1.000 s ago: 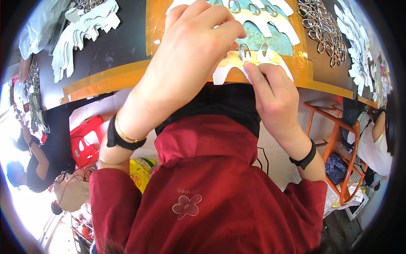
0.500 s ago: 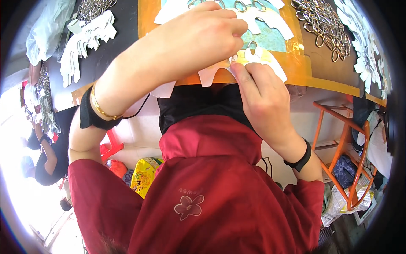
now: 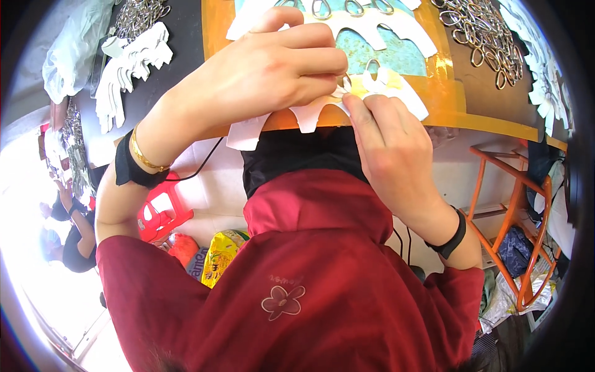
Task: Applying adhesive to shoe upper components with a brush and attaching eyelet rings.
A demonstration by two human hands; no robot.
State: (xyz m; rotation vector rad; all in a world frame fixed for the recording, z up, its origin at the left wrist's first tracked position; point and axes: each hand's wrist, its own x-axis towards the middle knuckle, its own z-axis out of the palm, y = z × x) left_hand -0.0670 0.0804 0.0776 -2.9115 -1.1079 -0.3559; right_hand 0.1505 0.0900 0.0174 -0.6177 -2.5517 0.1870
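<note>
A white strip with a scalloped edge and yellowish patches (image 3: 406,98) lies along the near edge of the table, with long tabs pointing toward me. An oval metal ring (image 3: 372,64) stands at one of its folded tabs. My left hand (image 3: 282,65) reaches over the strip, its fingers bent and closed at a tab and the edge of another ring; its fingertips are partly hidden. From the right, my right hand (image 3: 393,133) pinches the same tab between thumb and forefinger. Farther back, a similar white strip (image 3: 365,28) has several rings along it.
Metal rings are heaped at the far right (image 3: 480,40) and far left (image 3: 141,17). White scalloped pieces are stacked at left (image 3: 133,68) and right (image 3: 545,80). Below the table stand an orange metal frame (image 3: 517,248) and a red plastic stool (image 3: 170,211). Another person's arm shows at far left.
My left hand has come slightly down and left, its fingers less tightly curled. A ring edge now shows at its fingertips. My right hand keeps its pinch. The whole view has shifted slightly.
</note>
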